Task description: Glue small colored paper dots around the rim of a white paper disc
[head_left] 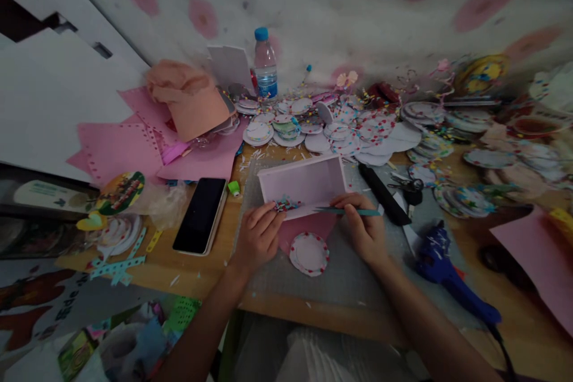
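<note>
A shallow white box (pixel 308 182) stands on the grey cutting mat (pixel 313 286), with small red and blue bits (pixel 286 204) at its near left corner. My left hand (pixel 259 236) is closed at that corner, fingertips against the bits; what it pinches is too small to make out. Pinched in my right hand (pixel 362 227) is a thin teal tool (pixel 333 210), its tip pointing left over the box's near edge. Just below the box, a round white disc (pixel 309 253) with a dotted red and blue rim lies partly on pink paper (pixel 298 230).
Piles of decorated discs (pixel 340 128) line the back, near a water bottle (pixel 265 65). A phone (pixel 200 215) lies left of the mat. On the right are a black-handled cutter (pixel 384 194), keys (pixel 409 187) and a blue glue gun (pixel 452 280) with its cable.
</note>
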